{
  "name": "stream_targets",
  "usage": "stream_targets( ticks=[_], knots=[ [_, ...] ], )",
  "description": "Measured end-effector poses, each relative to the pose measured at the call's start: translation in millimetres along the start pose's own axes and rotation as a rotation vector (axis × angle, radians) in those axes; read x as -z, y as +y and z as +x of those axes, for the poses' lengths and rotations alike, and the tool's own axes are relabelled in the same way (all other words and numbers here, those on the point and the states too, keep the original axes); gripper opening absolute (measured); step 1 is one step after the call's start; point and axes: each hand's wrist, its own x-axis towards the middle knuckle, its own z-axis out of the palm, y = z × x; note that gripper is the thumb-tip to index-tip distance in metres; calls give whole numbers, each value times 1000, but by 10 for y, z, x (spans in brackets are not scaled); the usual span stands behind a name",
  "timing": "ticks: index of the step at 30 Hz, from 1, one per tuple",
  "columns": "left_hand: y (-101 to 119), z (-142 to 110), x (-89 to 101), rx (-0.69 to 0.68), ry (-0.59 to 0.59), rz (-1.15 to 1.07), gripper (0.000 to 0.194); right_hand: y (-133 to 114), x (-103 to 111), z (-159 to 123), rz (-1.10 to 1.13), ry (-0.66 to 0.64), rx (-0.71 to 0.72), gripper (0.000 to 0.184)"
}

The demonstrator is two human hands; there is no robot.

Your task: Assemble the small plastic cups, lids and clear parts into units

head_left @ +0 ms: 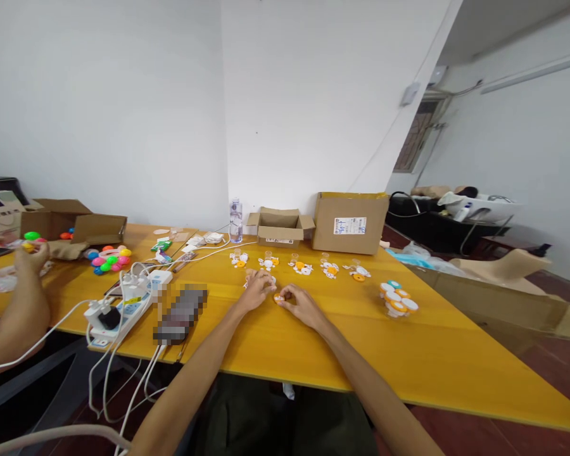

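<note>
My right hand [300,305] is closed, thumb and fingers pinching a small round orange-and-white part [278,298] just above the table. Beside it, my left hand [257,291] has its fingers curled together around a whitish piece, mostly hidden and too small to name. Beyond both hands runs a row of small piles, each with a clear plastic cup [295,258] and loose white and orange parts [303,268]. To the right stands a cluster of round pieces with white, orange and teal lids [398,297].
An open cardboard box [279,235], a larger carton [350,225] and a water bottle [236,221] stand along the wall. Left of me lie a power strip [133,308] with cables, a blurred-out dark device [180,315] and colourful balls [108,259]. A co-worker's arm [26,304] is at far left.
</note>
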Motion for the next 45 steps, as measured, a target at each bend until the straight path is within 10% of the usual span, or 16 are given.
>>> stream_targets(
  ticks=[45],
  knots=[
    [125, -9, -82, -10, -28, 10, 17, -4, -20, 20, 76, 14, -50, 17]
  ],
)
